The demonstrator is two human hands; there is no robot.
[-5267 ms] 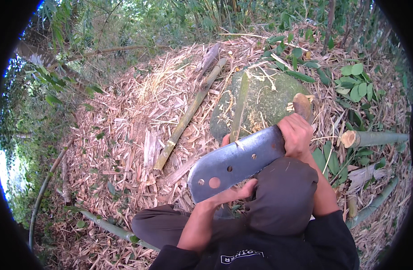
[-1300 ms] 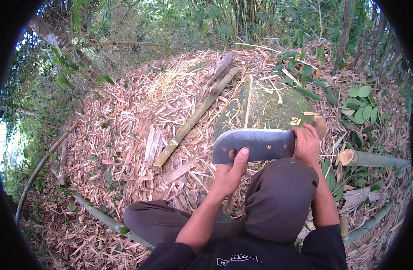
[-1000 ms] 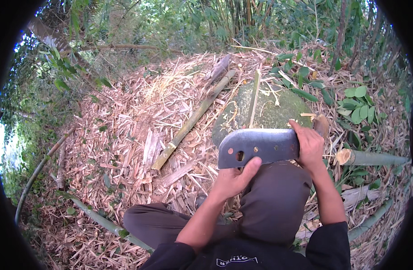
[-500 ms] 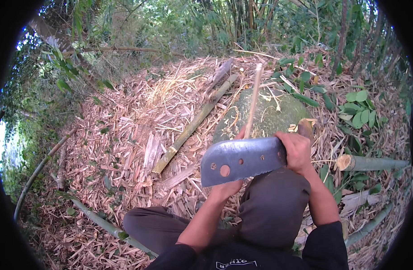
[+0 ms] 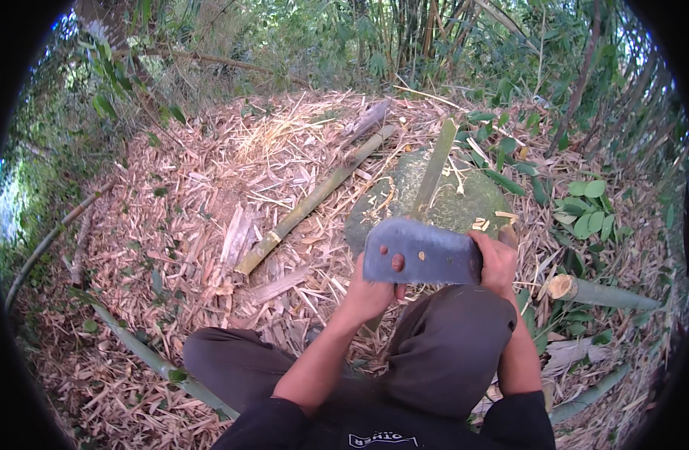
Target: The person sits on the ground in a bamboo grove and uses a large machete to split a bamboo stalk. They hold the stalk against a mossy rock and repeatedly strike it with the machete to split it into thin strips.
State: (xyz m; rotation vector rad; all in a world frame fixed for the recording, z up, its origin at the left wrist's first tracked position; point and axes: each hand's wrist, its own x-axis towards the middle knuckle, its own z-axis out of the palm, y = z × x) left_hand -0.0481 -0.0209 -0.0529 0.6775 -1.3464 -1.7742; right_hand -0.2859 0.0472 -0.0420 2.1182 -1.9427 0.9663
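Note:
My right hand (image 5: pixel 496 260) is closed round the handle of a broad cleaver (image 5: pixel 427 238). Its dark grey blade, with several holes through it, lies across in front of my raised knee. The left hand (image 5: pixel 370 294) is closed at the blade's left end, its fingers partly hidden behind the metal. It grips a flat green bamboo strip (image 5: pixel 436 169), which passes behind the blade and points up and away from me. Beneath the strip's far part lies a large mossy stone (image 5: pixel 475 187) with pale shavings on it.
A cut bamboo pole (image 5: pixel 314 201) lies slantwise left of the stone. Another cut pole (image 5: pixel 610 292) reaches in from the right. A long green stem (image 5: pixel 153 358) lies at lower left beside my leg. Dry leaf litter (image 5: pixel 187 225) covers the ground; bamboo thicket (image 5: pixel 412 37) stands behind.
The bamboo strip has turned from its pale, narrow side to its wide green face. The cleaver blade has tilted and its left end has moved right. My left hand has risen slightly.

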